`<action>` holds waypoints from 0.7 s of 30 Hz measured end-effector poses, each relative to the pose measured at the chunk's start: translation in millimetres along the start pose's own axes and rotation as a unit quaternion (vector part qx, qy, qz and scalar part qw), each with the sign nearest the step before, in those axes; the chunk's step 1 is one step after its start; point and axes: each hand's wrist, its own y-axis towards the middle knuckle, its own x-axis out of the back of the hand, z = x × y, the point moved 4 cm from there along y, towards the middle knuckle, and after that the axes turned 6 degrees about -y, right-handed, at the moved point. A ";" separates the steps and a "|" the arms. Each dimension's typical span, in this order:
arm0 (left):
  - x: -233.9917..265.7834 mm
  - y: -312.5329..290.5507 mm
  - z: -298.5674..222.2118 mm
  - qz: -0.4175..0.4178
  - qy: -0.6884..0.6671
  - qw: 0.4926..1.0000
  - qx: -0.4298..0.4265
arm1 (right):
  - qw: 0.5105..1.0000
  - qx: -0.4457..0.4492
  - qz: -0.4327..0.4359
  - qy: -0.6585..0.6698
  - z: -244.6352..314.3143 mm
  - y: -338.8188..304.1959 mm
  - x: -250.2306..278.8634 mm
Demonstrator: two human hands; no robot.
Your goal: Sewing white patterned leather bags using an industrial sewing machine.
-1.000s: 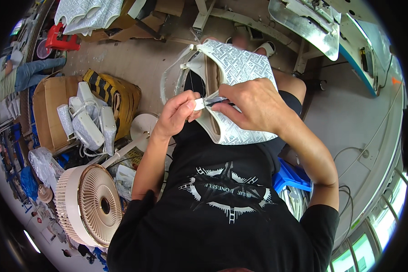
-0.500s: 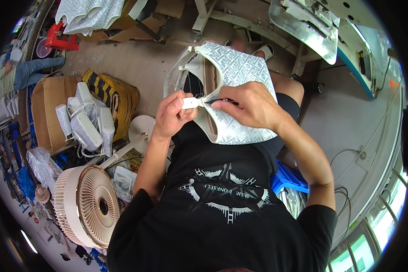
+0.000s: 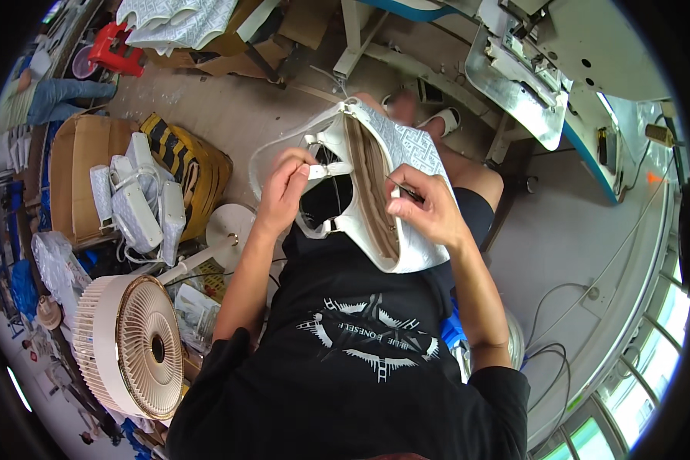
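Observation:
A white handbag (image 3: pixel 418 149) with a grey geometric pattern lies across my lap, its mouth open and a brown lining (image 3: pixel 369 180) showing. My left hand (image 3: pixel 281 188) pinches a short white strap tab (image 3: pixel 319 172) that joins the bag's rim through a small fitting. At the rim's right side is my right hand (image 3: pixel 431 211), its fingers closed around a thin dark hand tool (image 3: pixel 411 193) whose exact kind is unclear. Clear plastic film (image 3: pixel 268 149) spreads from the left side of the bag.
Several finished-looking white bags (image 3: pixel 142 199) sit on a cardboard box (image 3: pixel 77 172) at left, near a cream fan (image 3: pixel 142 345). Patterned panels (image 3: pixel 176 23) lie at the upper left. A machine with a metal plate (image 3: pixel 514 92) stands at the upper right. Another person's jeans (image 3: pixel 73 96) show far left.
My right hand and its tool have moved away from the strap tab to the rim's right side. The bag has turned, showing more brown lining. My left hand still holds the tab.

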 end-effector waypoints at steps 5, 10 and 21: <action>-7.5 19.8 -47.9 0.007 -0.247 0.964 0.094 | 0.997 0.010 -0.081 0.001 9.0 24.0 -14.3; -26.2 11.0 -12.8 0.080 -0.243 0.951 0.172 | 0.949 -0.010 -0.151 0.278 -31.0 35.0 -34.9; -32.7 39.9 -45.3 0.142 0.144 0.978 -0.042 | 0.947 -0.033 -0.127 0.292 -43.3 43.9 -41.0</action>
